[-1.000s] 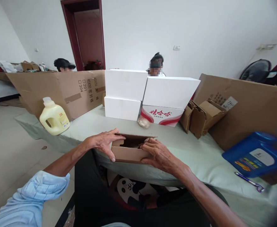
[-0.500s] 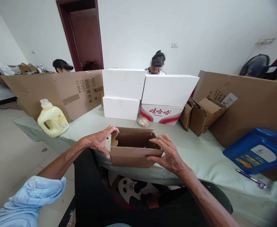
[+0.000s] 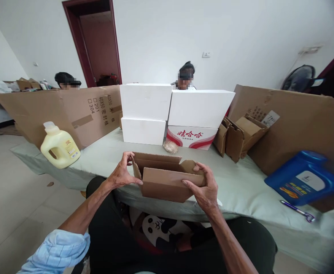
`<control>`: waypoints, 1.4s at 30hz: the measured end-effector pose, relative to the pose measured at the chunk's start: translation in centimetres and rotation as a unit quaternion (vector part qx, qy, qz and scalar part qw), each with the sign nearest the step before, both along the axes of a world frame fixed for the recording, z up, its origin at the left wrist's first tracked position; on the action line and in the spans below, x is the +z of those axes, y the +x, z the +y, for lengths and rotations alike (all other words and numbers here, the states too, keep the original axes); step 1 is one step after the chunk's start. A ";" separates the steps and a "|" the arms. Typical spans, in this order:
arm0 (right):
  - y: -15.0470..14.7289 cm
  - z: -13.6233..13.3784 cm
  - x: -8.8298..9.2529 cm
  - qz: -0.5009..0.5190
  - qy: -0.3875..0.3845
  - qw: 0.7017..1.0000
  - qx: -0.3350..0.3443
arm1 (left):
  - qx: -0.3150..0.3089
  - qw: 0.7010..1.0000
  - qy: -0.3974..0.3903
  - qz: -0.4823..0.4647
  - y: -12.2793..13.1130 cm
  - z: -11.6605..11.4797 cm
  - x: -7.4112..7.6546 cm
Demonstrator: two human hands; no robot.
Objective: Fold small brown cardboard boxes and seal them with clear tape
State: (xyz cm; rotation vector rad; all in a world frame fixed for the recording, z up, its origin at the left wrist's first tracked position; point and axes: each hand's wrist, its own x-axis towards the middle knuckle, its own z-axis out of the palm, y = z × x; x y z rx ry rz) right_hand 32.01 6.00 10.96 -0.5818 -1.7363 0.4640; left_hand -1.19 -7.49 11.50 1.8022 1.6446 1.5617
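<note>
I hold a small brown cardboard box [image 3: 164,182] at the near edge of the table [image 3: 241,186], its top open and its flaps up. My left hand [image 3: 123,173] grips the box's left end, fingers over the left flap. My right hand [image 3: 204,188] grips the right end, thumb on the front wall and fingers behind the right flap. The inside of the box looks empty as far as I can see.
Two stacked white foam boxes [image 3: 145,112] and a white box on a red-printed carton [image 3: 195,135] stand behind. A yellow jug [image 3: 59,146] sits left, a blue jug [image 3: 304,180] and a pen [image 3: 296,211] right. Folded brown boxes [image 3: 241,135] and cardboard screens surround; two people sit beyond.
The box has gone from nearly flat to opened into a rectangle and lifted slightly. My hands have shifted from its top to its two ends.
</note>
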 end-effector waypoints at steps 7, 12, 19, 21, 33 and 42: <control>0.0 -0.2 -1.5 0.004 -0.130 0.990 0.049 | 0.187 0.979 0.069 -0.030 1.1 1.7 -0.6; 0.1 -0.2 -1.8 -0.037 -0.140 0.984 0.105 | 0.253 0.965 0.062 -0.027 1.4 2.7 -0.7; -0.1 -0.2 -2.1 -0.050 -0.156 0.984 0.065 | 0.252 0.964 0.067 -0.042 1.0 4.2 -0.9; 0.1 0.0 -2.6 -0.058 -0.177 0.980 0.074 | 0.244 0.966 0.062 -0.056 0.6 4.4 -1.1; 3.0 -1.0 -6.6 -0.202 -0.244 0.936 0.151 | 0.139 0.966 -0.083 -0.204 -1.8 4.4 -7.7; 3.2 -2.4 -6.8 -0.197 -0.244 0.934 0.173 | 0.142 0.965 -0.086 -0.205 -1.4 4.3 -8.7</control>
